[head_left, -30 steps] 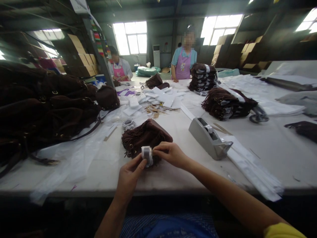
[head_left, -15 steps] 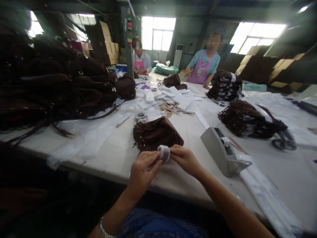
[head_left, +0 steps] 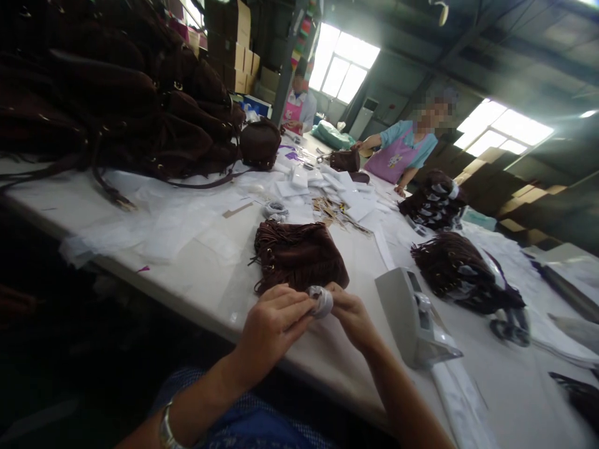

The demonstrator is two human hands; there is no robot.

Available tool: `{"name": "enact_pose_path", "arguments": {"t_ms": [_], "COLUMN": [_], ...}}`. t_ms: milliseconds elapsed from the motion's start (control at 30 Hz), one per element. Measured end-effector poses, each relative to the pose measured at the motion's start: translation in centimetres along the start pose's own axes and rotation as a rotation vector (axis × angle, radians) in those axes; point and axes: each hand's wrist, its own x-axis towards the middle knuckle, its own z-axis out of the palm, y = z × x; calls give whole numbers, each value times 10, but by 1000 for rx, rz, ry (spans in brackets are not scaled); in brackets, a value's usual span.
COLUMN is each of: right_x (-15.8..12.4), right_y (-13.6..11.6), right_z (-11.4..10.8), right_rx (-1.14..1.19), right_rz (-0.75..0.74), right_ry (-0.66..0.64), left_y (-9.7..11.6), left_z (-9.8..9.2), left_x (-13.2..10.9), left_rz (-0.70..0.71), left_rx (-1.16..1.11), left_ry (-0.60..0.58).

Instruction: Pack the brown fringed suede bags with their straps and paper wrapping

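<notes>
A small coiled roll wrapped in whitish film (head_left: 322,302) is pinched between my two hands, just in front of a brown fringed bag. My left hand (head_left: 276,324) closes on the roll's left side, fingers pressed together. On its right side, the fingertips of my right hand (head_left: 350,315) grip the edge. What is inside the wrapping I cannot make out. The fringed handbag (head_left: 304,255) lies on the table just beyond my fingers, its gold rings facing left. Behind it sits another grey wrapped coil (head_left: 275,211).
A grey tape dispenser (head_left: 407,318) stands to the right. Brown bags (head_left: 187,131) are heaped at the left; wrapped fringed bags (head_left: 468,271) lie at the right. White packets (head_left: 327,184) and plastic sheets (head_left: 154,224) cover parts of the table. Two co-workers (head_left: 397,149) are across it.
My view has tilted and shifted, so the scene leans. Both hands keep hold of the wrapped roll, which has turned slightly. A co-worker's arm now reaches to a brown bag.
</notes>
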Motion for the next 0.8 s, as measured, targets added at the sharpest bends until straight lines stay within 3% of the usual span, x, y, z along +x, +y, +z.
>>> {"name": "enact_pose_path", "arguments": {"t_ms": [167,300,467,633,800], "right_x": [6,5,5,7,10], "right_y": [-13,-18,-18,-27,-29], "right_z": [5,11,16,16,20], "right_rx": [-151,-263,-245,-269,-213], "right_rz": [-22,23,79,33,110], "right_ry": [22,130,201,68,215], "left_y": [-3,-4,-6,-9,-10], "left_z": [-1,0,-1,-3,-3], "left_x": [0,1,3,3,5], "left_rz": [-4,-21,-93,-247,-296], "left_rx": [-17,-25,-94,-209,-225], "left_ry": [6,22,13,-31,-50]}}
